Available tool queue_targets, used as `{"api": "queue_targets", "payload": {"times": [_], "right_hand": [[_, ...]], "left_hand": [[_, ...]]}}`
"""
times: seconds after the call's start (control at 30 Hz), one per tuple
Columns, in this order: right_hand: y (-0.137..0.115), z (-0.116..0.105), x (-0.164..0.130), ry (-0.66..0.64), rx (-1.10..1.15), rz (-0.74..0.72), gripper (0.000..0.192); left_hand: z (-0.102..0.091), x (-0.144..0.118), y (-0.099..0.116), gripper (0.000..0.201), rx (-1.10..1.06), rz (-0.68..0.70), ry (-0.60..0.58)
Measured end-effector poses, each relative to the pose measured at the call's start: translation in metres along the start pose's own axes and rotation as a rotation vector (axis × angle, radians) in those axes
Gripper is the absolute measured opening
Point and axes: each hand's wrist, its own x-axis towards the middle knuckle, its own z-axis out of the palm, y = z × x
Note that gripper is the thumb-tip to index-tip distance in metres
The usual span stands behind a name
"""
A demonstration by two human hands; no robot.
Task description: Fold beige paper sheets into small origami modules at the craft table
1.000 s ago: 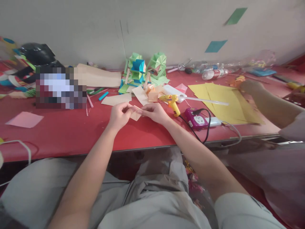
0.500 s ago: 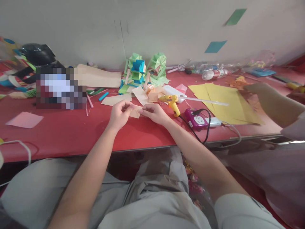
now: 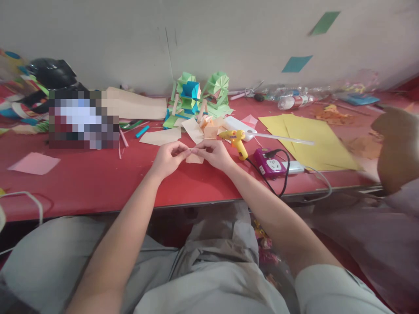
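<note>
A small piece of pale peach paper (image 3: 195, 158) is pinched between my two hands above the red table. My left hand (image 3: 169, 160) and my right hand (image 3: 215, 155) meet thumb to thumb at its upper edge, and their fingers hide part of it. Just behind them lie cream paper sheets (image 3: 160, 137) and a folded peach paper piece (image 3: 211, 130). Right of my right hand, a yellow glue gun (image 3: 238, 143) with a long clear glue stick rests on a white object (image 3: 236, 124).
Green and blue folded paper models (image 3: 190, 98) stand by the wall. A purple power strip (image 3: 269, 164) with cables sits near the front edge. Yellow sheets (image 3: 314, 141) lie to the right, pink paper (image 3: 34, 163) to the left. Another person's arm (image 3: 399, 148) is at far right.
The fingers of my hands have come together at the paper's top edge, and the paper has shifted slightly right. The other person's arm at the right has pulled back.
</note>
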Motion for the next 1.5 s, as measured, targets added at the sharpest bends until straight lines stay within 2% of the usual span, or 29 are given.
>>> {"api": "queue_targets", "payload": {"times": [0.13, 0.37, 0.57, 0.73, 0.87, 0.93, 1.03, 1.2, 1.4, 1.5], "right_hand": [[0.001, 0.0, 0.0, 0.031, -0.005, -0.009, 0.044], [0.002, -0.003, -0.001, 0.016, -0.041, -0.053, 0.043], [-0.001, -0.001, -0.001, -0.002, 0.014, -0.051, 0.037], [0.003, -0.001, -0.002, 0.038, -0.015, -0.121, 0.028], [0.007, 0.0, -0.002, 0.067, -0.051, -0.203, 0.015], [0.008, 0.0, -0.003, 0.051, -0.068, -0.217, 0.015], [0.006, 0.0, -0.004, 0.043, -0.081, -0.206, 0.017], [0.0, 0.0, -0.005, 0.038, 0.001, -0.187, 0.007], [-0.001, 0.002, -0.003, 0.053, 0.241, 0.037, 0.032], [0.002, 0.003, -0.002, 0.024, 0.217, 0.023, 0.036]], "left_hand": [[-0.002, 0.002, -0.002, 0.029, 0.047, 0.02, 0.102], [0.001, 0.0, -0.002, 0.032, -0.006, 0.029, 0.021], [-0.001, -0.002, 0.001, 0.026, 0.096, 0.042, 0.132], [-0.001, 0.001, -0.003, 0.024, 0.099, 0.057, 0.113], [-0.002, 0.003, -0.008, 0.044, 0.108, 0.037, 0.055], [-0.002, 0.003, -0.01, 0.047, 0.1, -0.002, 0.052], [-0.001, 0.003, -0.013, 0.039, 0.06, -0.043, 0.041], [0.0, 0.004, -0.016, 0.028, 0.042, -0.024, 0.035], [-0.002, 0.005, -0.014, 0.03, -0.067, -0.034, 0.026], [-0.003, 0.005, -0.012, 0.034, -0.132, -0.063, 0.004]]}}
